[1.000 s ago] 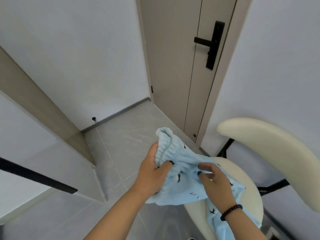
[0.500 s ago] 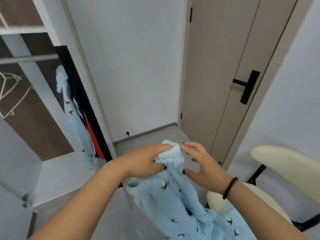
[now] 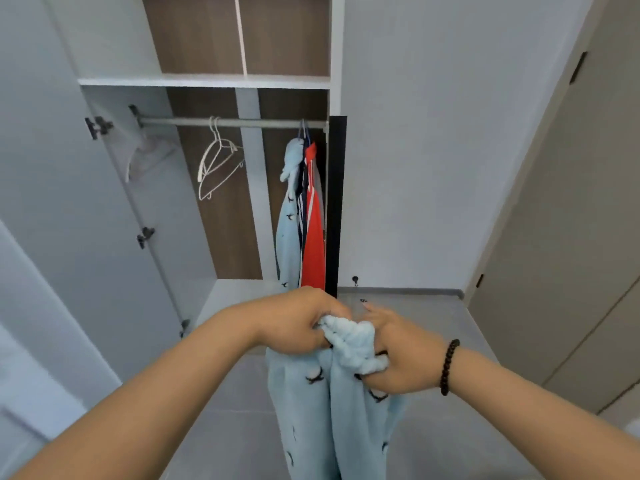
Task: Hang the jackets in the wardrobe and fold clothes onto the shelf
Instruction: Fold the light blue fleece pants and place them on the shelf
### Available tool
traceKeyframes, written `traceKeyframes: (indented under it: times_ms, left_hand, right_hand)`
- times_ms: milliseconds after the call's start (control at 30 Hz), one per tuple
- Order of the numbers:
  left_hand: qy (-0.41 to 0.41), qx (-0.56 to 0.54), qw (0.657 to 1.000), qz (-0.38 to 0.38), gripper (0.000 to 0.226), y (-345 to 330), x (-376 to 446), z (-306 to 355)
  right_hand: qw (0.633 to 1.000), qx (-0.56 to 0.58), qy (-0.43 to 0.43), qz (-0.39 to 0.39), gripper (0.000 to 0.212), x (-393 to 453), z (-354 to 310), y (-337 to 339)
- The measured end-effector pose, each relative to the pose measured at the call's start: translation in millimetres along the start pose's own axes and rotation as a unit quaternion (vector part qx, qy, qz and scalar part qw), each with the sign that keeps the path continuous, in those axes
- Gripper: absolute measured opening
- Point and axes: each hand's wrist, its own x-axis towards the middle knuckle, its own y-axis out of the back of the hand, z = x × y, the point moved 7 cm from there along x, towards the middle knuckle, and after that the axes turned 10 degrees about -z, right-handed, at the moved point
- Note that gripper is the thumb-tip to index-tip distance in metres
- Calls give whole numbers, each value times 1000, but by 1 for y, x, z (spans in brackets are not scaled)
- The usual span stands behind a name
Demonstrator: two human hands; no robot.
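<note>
Both hands, left hand [image 3: 298,323] and right hand [image 3: 398,355], fingers clamped on blue trousers [image 3: 346,403] waistband; long legs dangle, could drag floor [image 3: 433,341] while folding.

Pale blue bird-print trousers [image 3: 325,403] hanging by bunched waistband, open wardrobe [image 3: 214,83], matching blue jacket [image 3: 289,216] hung

No readable text, labels or numbers anywhere; garment marks look like bird prints, perhaps.
</note>
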Motion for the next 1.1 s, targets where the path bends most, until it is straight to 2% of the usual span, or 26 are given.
traceKeyframes:
  times_ms: [67, 133, 200, 333, 500, 567, 667, 767, 867, 1000, 1033, 1100]
  left_hand:
    - [41, 3, 998, 43, 10, 11, -19, -11]
    - [95, 33, 990, 98, 19, 22, -41, -23]
    - [155, 97, 975, 125, 30, 27, -60, -31]
    - [220, 235, 931, 170, 36, 24, -73, -34]
    - [301, 229, 905, 195, 35, 19, -98, -57]
    - [296, 258, 888, 241, 42, 20, -110, -57]
    - [245, 283, 878, 299, 59, 20, -120, -52]
    - [250, 274, 873, 317, 49, 23, -127, -57]
    - [306, 280, 858, 304, 33, 24, -133, -72]
    - [371, 335, 837, 222, 17, 21, -140, -92]
    - [372, 343, 837, 206, 14, 20, -141, -96]
    - [372, 292, 858, 201, 19, 21, -146, -106]
  right_hand:
    - [999, 27, -16, -13, 19, 12, 4, 10]
    - [998, 47, -31, 35, 20, 19, 16, 34]
    - [993, 74, -25, 86, 25, 25, 23, 59]
    - [991, 66, 11, 112, 43, 40, 17, 95]
    - [990, 22, 41, 131, 34, 51, 14, 135]
    - [992, -9, 54, 111, 27, 54, 12, 138]
    - [990, -68, 66, 108, 17, 54, 12, 145]
    - [984, -114, 60, 120, 16, 50, 16, 161]
    - [979, -171, 46, 103, 16, 45, 23, 167]
    - [975, -205, -6, 86, 16, 35, 47, 169]
    - [978, -191, -31, 80, 16, 34, 54, 167]
    - [986, -139, -76, 58, 17, 33, 66, 153]
